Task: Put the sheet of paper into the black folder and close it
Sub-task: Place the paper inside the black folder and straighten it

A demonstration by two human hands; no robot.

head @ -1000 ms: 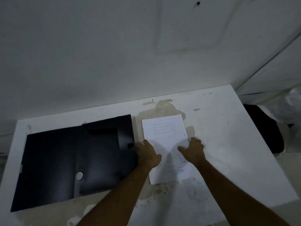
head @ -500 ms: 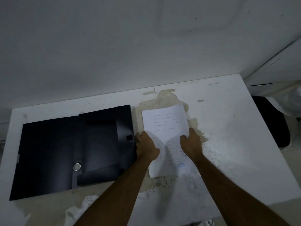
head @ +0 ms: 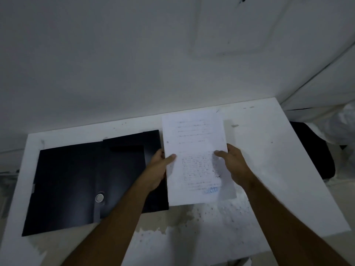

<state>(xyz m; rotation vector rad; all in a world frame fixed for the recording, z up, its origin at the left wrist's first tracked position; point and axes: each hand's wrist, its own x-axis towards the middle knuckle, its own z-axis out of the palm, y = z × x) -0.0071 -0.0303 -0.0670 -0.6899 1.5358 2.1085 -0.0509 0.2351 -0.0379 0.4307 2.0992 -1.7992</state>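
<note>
sheet of paper [head: 194, 150] gripped by its side edges in left hand [head: 160, 166] and right hand [head: 233, 164], held just right of the black folder [head: 80, 181]; folder laid open on the counter [head: 269, 150]

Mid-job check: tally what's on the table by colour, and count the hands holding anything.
White: 1, the sheet of paper, lifted off the table
Black: 1, the folder, lying open
Silver: 1, the round button on the folder
Hands holding the sheet: 2, left hand and right hand
Total: 3 things, 2 hands
</note>
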